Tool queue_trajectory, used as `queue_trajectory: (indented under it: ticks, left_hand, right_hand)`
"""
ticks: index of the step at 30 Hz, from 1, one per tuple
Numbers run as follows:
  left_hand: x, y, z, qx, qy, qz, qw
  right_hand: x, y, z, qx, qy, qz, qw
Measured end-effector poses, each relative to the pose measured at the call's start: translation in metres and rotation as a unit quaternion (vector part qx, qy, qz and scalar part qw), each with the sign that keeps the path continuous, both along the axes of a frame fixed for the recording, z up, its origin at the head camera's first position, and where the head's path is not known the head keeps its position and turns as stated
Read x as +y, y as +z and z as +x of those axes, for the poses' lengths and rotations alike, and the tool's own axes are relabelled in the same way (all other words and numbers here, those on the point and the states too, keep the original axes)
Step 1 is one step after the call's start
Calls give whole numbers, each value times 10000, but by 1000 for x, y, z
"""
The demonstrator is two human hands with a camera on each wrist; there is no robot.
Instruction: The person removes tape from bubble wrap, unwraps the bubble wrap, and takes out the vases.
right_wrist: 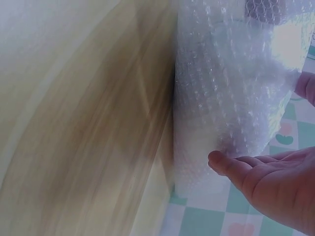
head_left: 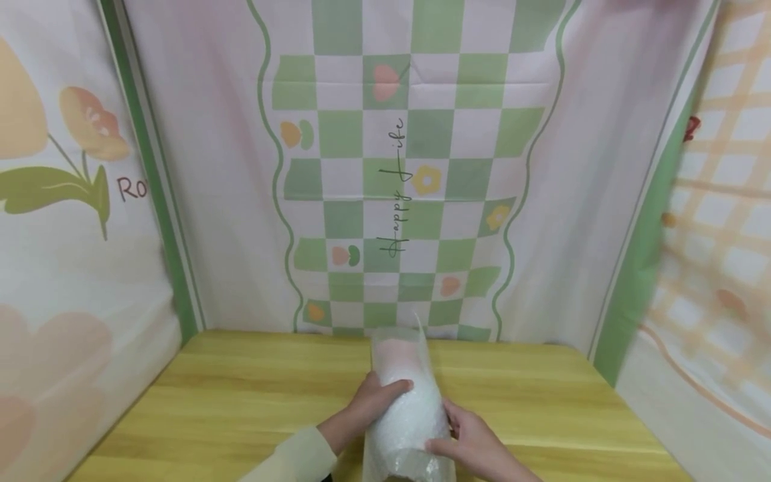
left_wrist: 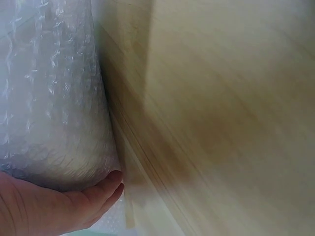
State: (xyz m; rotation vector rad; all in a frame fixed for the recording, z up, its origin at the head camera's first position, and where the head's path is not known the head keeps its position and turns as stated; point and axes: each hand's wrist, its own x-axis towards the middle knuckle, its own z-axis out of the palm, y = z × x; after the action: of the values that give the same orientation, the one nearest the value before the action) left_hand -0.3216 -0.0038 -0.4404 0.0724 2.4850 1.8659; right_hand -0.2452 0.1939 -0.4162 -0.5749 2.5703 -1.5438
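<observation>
A whitish cylinder-like bundle in clear bubble wrap [head_left: 409, 408] lies lengthwise at the table's near middle. Something pale pink shows through its far end, but what is inside cannot be made out. My left hand [head_left: 376, 405] grips the bundle's left side, with the thumb over the top. On the opposite side, closer to me, my right hand [head_left: 472, 442] holds it between thumb and fingers. The left wrist view shows the left fingers [left_wrist: 106, 189] curved along the plastic. In the right wrist view, the right hand [right_wrist: 270, 182] touches the wrap, and its palm is partly hidden.
The bundle rests on a yellow wood-grain table [head_left: 271, 375]. Behind the far edge hangs a green-and-white checked cloth [head_left: 385, 221]. Patterned cloths also stand at the left [head_left: 66, 281] and right [head_left: 711, 268]. A loose flap of wrap sticks up at the bundle's far end.
</observation>
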Motion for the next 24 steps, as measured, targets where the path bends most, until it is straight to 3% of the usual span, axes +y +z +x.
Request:
queue_trajectory:
  ticks: [6, 13, 24]
  left_hand:
    - [1, 1, 0, 15, -31, 22, 10000]
    - [0, 0, -1, 1, -56, 96, 9999]
    - [0, -1, -2, -38, -62, 105, 9999]
  right_hand:
    - [-1, 1, 1, -21, -168, -42, 9998]
    - [-4, 2, 2, 134, -570, 283, 9979]
    - [-4, -2, 4, 471, -592, 385, 9964]
